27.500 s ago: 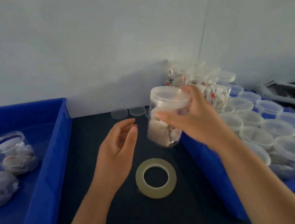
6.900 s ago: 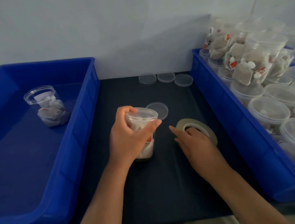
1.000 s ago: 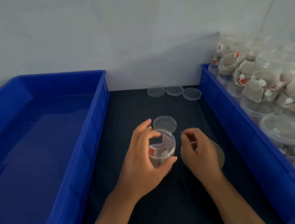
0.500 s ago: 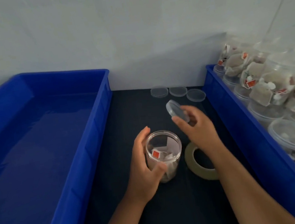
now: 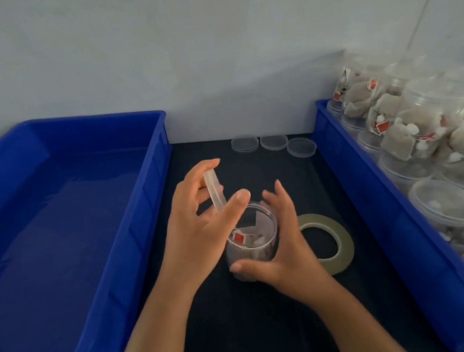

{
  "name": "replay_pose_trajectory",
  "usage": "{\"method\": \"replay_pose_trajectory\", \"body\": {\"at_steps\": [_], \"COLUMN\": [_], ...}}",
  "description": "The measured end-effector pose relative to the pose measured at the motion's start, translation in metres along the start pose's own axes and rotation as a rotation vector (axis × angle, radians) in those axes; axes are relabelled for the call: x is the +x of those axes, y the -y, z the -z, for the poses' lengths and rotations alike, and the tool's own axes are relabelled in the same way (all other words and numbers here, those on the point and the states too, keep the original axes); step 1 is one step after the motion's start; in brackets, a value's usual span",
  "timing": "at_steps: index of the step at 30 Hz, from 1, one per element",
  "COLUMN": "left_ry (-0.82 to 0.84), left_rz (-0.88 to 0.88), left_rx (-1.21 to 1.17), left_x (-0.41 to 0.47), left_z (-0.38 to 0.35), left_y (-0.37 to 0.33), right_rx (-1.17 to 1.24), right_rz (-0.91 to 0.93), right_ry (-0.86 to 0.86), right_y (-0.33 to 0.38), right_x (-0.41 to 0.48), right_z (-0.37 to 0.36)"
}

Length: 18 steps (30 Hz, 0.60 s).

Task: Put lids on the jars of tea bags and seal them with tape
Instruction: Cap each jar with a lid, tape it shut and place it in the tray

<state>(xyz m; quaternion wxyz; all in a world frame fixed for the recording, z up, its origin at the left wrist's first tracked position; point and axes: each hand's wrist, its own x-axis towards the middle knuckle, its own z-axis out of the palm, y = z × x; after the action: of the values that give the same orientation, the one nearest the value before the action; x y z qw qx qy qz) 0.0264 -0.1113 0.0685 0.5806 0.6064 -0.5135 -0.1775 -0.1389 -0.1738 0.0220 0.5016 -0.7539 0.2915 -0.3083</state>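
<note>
A clear open jar [image 5: 258, 233] holding tea bags with red tags stands on the dark mat between two blue bins. My right hand [image 5: 279, 246] grips it from the right, thumb across its lower front. My left hand [image 5: 199, 228] hovers just above and left of the jar's mouth and pinches a clear round lid [image 5: 215, 191], held on edge between thumb and fingers. A roll of tape [image 5: 336, 240] lies flat on the mat, right of the jar and partly behind my right hand.
Three spare lids [image 5: 273, 142] lie at the back of the mat near the wall. A large blue bin [image 5: 152, 193] sits on the left. The blue bin on the right [image 5: 377, 203] holds several lidded jars of tea bags [image 5: 443, 202], stacked at the back.
Half a second ago my left hand held the jar and my right held the lid. Now the lid is in my left hand and my right hand grips the jar.
</note>
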Motion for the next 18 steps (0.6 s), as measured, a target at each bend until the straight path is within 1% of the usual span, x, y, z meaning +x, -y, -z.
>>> {"method": "replay_pose_trajectory", "body": {"at_steps": [2, 4, 8, 11, 13, 15, 16, 18], "left_ry": [0.101, 0.236, 0.469, 0.596, 0.651, 0.662, 0.652, 0.611], "left_rz": [-0.005, -0.052, -0.096, -0.043, 0.011, 0.029, 0.018, -0.039], "left_rx": [0.173, 0.363, 0.796, 0.951, 0.932, 0.922, 0.968, 1.136], "left_x": [0.004, 0.010, 0.024, 0.031, 0.030, 0.022, 0.017, 0.006], "left_z": [0.004, 0.005, -0.001, -0.009, -0.013, -0.018, -0.023, -0.034], "left_y": [-0.002, -0.005, -0.017, -0.021, -0.022, -0.022, -0.021, -0.018], "right_rx": [0.027, 0.024, 0.057, 0.113, 0.128, 0.147, 0.157, 0.171], "right_rz": [-0.046, -0.060, 0.010, 0.060, 0.088, 0.127, 0.142, 0.181], "right_ry": [0.002, -0.051, -0.156, -0.176, -0.189, -0.198, -0.207, -0.215], "right_y": [-0.015, -0.023, -0.028, -0.031, -0.032, -0.033, -0.029, -0.028], "right_x": [-0.004, -0.003, 0.000, 0.000, -0.001, 0.000, 0.000, 0.002], "right_z": [-0.010, -0.017, -0.023, -0.026, -0.027, -0.028, -0.028, -0.028]}}
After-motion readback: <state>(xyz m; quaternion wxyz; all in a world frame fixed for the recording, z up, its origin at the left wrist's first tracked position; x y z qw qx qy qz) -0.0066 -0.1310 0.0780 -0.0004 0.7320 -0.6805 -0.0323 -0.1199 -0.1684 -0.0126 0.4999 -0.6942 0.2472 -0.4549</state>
